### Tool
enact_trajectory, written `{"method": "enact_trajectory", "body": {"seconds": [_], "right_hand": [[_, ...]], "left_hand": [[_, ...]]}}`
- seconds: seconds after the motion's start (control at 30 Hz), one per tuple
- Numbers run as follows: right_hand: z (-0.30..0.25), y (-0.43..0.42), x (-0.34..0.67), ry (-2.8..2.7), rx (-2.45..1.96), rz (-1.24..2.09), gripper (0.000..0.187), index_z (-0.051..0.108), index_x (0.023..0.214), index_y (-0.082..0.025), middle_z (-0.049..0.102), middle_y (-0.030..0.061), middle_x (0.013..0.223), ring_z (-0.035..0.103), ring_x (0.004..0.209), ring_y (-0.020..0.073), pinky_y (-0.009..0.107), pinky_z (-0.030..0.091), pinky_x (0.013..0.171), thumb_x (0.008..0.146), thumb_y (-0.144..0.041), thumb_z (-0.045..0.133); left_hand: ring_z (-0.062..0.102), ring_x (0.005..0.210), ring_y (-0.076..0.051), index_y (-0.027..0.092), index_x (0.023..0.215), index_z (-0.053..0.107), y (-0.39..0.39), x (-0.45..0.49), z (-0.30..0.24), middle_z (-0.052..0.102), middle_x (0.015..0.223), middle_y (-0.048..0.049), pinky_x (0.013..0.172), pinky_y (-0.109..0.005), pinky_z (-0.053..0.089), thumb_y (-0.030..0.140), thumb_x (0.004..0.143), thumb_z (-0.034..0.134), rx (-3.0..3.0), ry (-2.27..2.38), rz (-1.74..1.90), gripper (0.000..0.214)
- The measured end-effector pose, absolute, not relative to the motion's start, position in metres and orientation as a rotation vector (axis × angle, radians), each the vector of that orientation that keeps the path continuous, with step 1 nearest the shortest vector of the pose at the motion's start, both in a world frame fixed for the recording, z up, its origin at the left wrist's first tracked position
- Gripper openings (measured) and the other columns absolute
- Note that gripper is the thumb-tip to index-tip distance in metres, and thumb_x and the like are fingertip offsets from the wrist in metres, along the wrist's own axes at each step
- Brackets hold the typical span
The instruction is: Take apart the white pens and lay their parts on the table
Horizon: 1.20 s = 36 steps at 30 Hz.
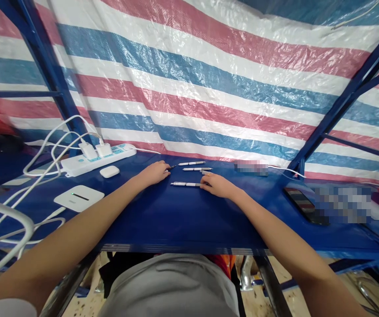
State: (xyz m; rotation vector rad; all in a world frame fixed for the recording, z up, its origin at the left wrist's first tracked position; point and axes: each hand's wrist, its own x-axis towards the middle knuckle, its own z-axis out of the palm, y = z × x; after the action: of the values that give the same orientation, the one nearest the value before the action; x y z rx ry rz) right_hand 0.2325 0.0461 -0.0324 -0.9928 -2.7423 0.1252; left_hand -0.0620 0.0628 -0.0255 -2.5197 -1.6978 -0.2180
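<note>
Low over the blue tabletop, my left hand (158,172) is closed, and a thin dark tip like a pen's sticks out past its fingers. Most of that pen is hidden by the hand. My right hand (218,184) pinches the right end of a white pen (186,184) that lies crosswise nearest to me. Two more white pens with dark bands lie behind it, roughly parallel: a middle pen (196,169), close to my right fingers, and a back pen (191,164).
To the left are a white power strip (110,157) with plugged-in chargers, looped white cables, a white earbud case (109,171) and a white router-like box (79,198). A dark phone (303,204) lies at right. Striped plastic sheeting (209,83) hangs behind the blue table (176,220).
</note>
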Motion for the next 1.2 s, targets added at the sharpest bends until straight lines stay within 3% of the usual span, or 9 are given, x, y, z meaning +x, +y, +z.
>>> {"method": "enact_trajectory", "body": {"seconds": [0.13,0.27,0.53,0.77,0.93,1.13,1.2], "right_hand": [[-0.031,0.042,0.23,-2.746,-0.982,0.144,0.023,0.061,0.092,-0.018,0.062,0.0057,0.091,0.056,0.085,0.015,0.026,0.039,0.076,0.092,-0.035,0.046],[-0.03,0.039,0.226,-2.745,-0.967,0.179,0.024,0.06,0.092,-0.018,0.064,0.0038,0.089,0.056,0.081,0.0132,0.025,0.039,0.073,0.093,-0.035,0.044],[-0.026,0.036,0.225,-2.787,-0.908,0.156,0.037,0.06,0.093,-0.016,0.063,0.006,0.088,0.056,0.082,0.0146,0.028,0.04,0.076,0.097,-0.039,0.031],[-0.023,0.037,0.229,-2.763,-0.902,0.077,0.032,0.063,0.1,-0.016,0.063,0.009,0.095,0.056,0.094,0.0191,0.032,0.04,0.086,0.093,-0.041,0.043],[-0.026,0.041,0.229,-2.739,-0.944,0.134,0.043,0.063,0.096,-0.017,0.062,0.0074,0.089,0.056,0.084,0.0151,0.029,0.041,0.08,0.097,-0.043,0.029],[-0.031,0.046,0.229,-2.706,-0.955,0.191,0.03,0.06,0.094,-0.017,0.061,0.0047,0.088,0.054,0.082,0.0147,0.026,0.04,0.073,0.089,-0.045,0.051],[-0.031,0.045,0.228,-2.691,-0.953,0.21,0.033,0.06,0.098,-0.018,0.061,0.0048,0.089,0.054,0.084,0.0146,0.026,0.04,0.075,0.09,-0.047,0.046]], "left_hand": [[0.054,0.109,-0.022,0.019,0.117,0.06,0.044,-0.043,-0.019,0.058,0.116,-0.0087,0.093,-0.032,0.042,0.037,0.1,0.039,-2.649,-1.471,-0.327,0.033],[0.06,0.096,-0.017,0.027,0.111,0.063,0.025,-0.021,-0.018,0.064,0.104,-0.0012,0.08,-0.023,0.043,0.045,0.098,0.04,-2.833,-1.236,-0.248,0.032],[0.063,0.078,-0.02,0.019,0.097,0.059,0.013,-0.008,-0.026,0.064,0.094,-0.0066,0.065,-0.026,0.042,0.037,0.101,0.033,-2.734,-1.285,-0.191,0.031],[0.064,0.071,-0.022,0.019,0.092,0.056,0.013,-0.003,-0.033,0.065,0.078,-0.0055,0.06,-0.028,0.042,0.04,0.101,0.03,-2.698,-1.364,-0.163,0.035],[0.065,0.073,-0.023,0.02,0.093,0.056,0.012,-0.006,-0.024,0.066,0.08,-0.0058,0.061,-0.029,0.042,0.045,0.101,0.026,-2.693,-1.391,-0.176,0.039],[0.064,0.071,-0.023,0.02,0.088,0.055,0.012,-0.007,-0.024,0.065,0.077,-0.0046,0.058,-0.028,0.041,0.047,0.1,0.028,-2.719,-1.392,-0.139,0.04],[0.064,0.072,-0.023,0.02,0.088,0.055,0.012,-0.008,-0.023,0.065,0.078,-0.0046,0.059,-0.028,0.041,0.047,0.1,0.028,-2.722,-1.401,-0.136,0.04]]}}
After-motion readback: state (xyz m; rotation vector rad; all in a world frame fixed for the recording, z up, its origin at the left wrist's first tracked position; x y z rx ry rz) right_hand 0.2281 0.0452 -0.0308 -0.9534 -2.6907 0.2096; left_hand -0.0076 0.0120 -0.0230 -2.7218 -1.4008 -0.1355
